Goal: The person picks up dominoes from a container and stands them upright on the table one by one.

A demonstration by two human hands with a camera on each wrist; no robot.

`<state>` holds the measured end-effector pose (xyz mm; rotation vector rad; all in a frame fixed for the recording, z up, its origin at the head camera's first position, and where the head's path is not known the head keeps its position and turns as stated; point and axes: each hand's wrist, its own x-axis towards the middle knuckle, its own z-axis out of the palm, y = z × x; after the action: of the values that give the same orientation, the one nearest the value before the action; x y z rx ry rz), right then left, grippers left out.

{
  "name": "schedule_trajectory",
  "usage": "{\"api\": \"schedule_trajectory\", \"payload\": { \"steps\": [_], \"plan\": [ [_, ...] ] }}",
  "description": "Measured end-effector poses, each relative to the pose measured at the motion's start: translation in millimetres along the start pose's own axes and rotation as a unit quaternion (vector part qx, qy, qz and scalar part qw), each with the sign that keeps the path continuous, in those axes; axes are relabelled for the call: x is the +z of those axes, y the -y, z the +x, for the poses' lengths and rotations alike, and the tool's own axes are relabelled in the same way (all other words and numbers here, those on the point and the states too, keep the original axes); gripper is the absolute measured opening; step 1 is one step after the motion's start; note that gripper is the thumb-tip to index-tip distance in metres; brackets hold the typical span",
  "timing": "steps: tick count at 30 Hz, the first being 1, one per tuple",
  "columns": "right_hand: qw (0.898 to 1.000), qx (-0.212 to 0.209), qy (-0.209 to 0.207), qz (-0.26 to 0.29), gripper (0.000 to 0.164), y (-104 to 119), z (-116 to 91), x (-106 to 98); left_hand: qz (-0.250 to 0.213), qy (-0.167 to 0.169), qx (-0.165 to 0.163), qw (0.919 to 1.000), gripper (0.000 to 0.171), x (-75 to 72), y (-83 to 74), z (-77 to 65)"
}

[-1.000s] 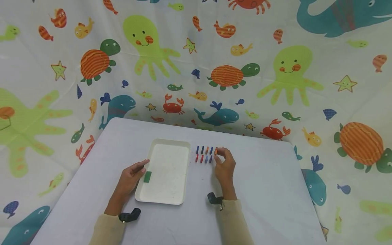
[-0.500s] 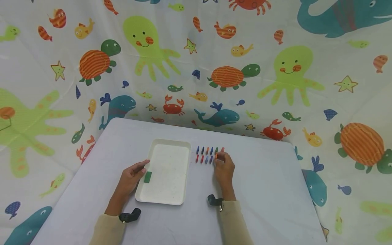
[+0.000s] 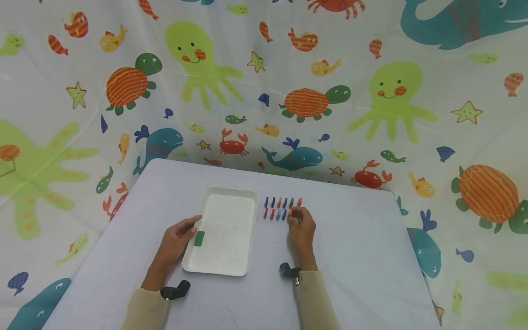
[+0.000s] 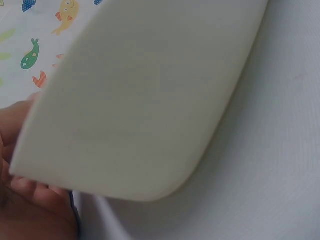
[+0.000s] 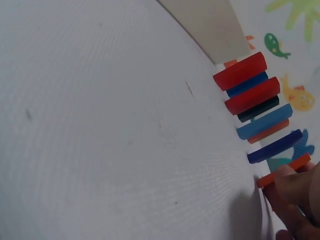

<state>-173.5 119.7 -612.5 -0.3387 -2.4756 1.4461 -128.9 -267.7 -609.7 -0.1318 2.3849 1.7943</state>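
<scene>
In the head view my right hand [image 3: 303, 227] is at the right end of the near row of small coloured blocks. It pinches a small orange block [image 5: 284, 171] between thumb and finger, beside a dark blue block [image 5: 275, 146]. Further along that row in the right wrist view stand a light blue block [image 5: 265, 121] and two red ones. At the left, my left hand [image 3: 175, 238] rests at the left rim of a white rectangular tray [image 3: 251, 233], index finger extended toward it. A green rectangular piece [image 3: 199, 238] shows by that rim near the thumb.
A far row of blocks stands behind the near row, with a green block [image 3: 291, 201] and a pinkish-red block [image 3: 299, 201] at its right end. All stand on a white-covered table [image 3: 363, 256]. Behind hangs a curtain [image 3: 255, 128] printed with sea animals.
My right hand has come down and slightly nearer with the orange block, from in front of the far row to the near row's end. The green block is now uncovered. My left hand stays put.
</scene>
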Motion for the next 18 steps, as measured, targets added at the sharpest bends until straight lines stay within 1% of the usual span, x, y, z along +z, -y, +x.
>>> {"api": "schedule_trajectory", "payload": {
  "steps": [4,12,14,18],
  "plan": [
    [1.0,0.005,0.001,-0.007,0.035,-0.5,-0.5,-0.1,-0.003,0.0,-0.003,1.0,0.048,-0.3,0.1,0.7],
    [1.0,0.002,-0.002,-0.013,0.037,3.7,-3.7,-3.7,0.0,-0.001,-0.001,1.0,0.048,0.1,-0.3,0.4],
    [1.0,0.002,-0.006,-0.011,0.037,5.9,-4.1,-5.1,0.003,-0.002,0.001,1.0,0.048,0.5,-0.1,0.8],
    [1.0,-0.013,-0.027,-0.006,0.036,11.3,-3.1,-7.3,0.008,-0.003,0.005,1.0,0.048,1.2,-0.8,1.2]
  ]
}}
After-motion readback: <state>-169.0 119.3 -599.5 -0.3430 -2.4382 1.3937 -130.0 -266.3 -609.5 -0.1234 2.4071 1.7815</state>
